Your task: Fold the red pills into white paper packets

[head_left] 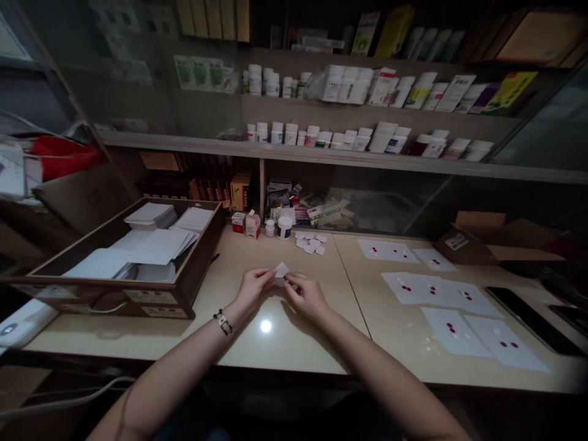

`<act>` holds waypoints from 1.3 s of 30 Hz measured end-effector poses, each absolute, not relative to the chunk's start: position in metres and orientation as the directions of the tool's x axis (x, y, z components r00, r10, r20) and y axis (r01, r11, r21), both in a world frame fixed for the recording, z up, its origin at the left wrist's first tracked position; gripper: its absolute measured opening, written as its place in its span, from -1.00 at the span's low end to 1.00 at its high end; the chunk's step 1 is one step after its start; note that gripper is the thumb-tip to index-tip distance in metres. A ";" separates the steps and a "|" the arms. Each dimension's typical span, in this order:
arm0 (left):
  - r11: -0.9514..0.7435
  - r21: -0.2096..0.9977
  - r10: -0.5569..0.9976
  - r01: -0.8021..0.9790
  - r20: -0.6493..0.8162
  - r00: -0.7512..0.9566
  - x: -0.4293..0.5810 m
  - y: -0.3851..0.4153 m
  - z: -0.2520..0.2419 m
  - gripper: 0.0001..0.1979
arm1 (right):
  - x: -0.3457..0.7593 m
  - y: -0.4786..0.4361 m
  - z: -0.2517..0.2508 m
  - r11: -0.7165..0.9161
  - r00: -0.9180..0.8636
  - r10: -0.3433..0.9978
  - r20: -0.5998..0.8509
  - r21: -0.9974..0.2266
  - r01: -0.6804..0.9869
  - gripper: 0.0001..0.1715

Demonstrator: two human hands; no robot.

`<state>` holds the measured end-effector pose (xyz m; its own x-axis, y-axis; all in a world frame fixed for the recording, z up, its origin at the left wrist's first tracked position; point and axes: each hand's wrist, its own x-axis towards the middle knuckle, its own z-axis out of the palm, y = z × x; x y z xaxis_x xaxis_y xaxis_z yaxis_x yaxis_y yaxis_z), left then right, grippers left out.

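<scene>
Between my hands, just above the table, is a small folded white paper point(281, 269). My left hand point(252, 289) pinches it from the left, with a banded bracelet on that wrist. My right hand point(309, 297) has thumb and fingers closed at the paper's right edge. Behind the hands lies a loose group of small folded paper packets point(310, 244). On the right, several white paper sheets point(404, 288) bear dark red and white pills point(432, 290). A white jar with a blue label point(285, 228) and a smaller white bottle point(269, 229) stand at the back.
On the left sits a wooden drawer point(184, 300) holding stacks of white paper. Two small medicine boxes point(252, 225) stand beside the bottles. An open cardboard box point(473, 239) and a dark phone point(533, 318) are at right. Shelves point(303, 153) of medicine bottles rise behind.
</scene>
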<state>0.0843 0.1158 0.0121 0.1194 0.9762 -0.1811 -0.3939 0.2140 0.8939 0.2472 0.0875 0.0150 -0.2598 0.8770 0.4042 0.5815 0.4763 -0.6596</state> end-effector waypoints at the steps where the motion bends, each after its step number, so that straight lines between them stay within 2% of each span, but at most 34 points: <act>1: 0.216 0.892 0.976 -0.397 -0.182 0.124 0.084 0.116 0.012 -0.61 | 0.246 0.087 0.016 0.484 -0.269 0.872 0.408 -0.649 0.587 -0.73; 8: 0.269 0.873 0.961 -0.408 -0.213 0.178 0.086 0.113 0.009 -0.57 | 0.241 0.080 0.021 0.507 -0.293 0.857 0.424 -0.596 0.623 -0.72; 14: 0.230 0.903 0.968 -0.363 -0.175 0.177 0.089 0.110 0.012 -0.59 | 0.241 0.085 0.024 0.389 -0.121 0.917 0.381 -0.780 0.491 -0.79; 19: 0.217 0.929 0.970 -0.301 -0.170 0.175 0.090 0.108 0.016 -0.59 | 0.242 0.093 0.018 0.241 -0.034 0.968 0.249 -0.884 0.400 -0.70; 23: 0.214 0.941 0.968 -0.264 -0.166 0.190 0.092 0.106 0.019 -0.58 | 0.243 0.094 0.016 0.112 -0.003 0.993 0.114 -0.961 0.253 -0.65; 26: 0.220 0.947 0.964 -0.235 -0.174 0.203 0.092 0.107 0.019 -0.59 | 0.245 0.095 0.018 0.056 -0.005 0.998 0.056 -0.985 0.162 -0.63; 31: 0.182 0.976 0.969 -0.121 -0.156 0.193 0.090 0.108 0.018 -0.61 | 0.247 0.096 0.019 -0.021 -0.042 0.999 -0.026 -0.994 0.109 -0.63; 34: 0.186 0.977 0.966 -0.101 -0.163 0.201 0.090 0.106 0.020 -0.62 | 0.246 0.096 0.019 -0.009 -0.046 0.999 -0.013 -0.995 0.098 -0.64; 39: 0.239 0.965 0.945 -0.110 -0.205 0.254 0.092 0.106 0.020 -0.66 | 0.245 0.096 0.016 0.119 0.018 0.992 0.124 -0.975 0.189 -0.74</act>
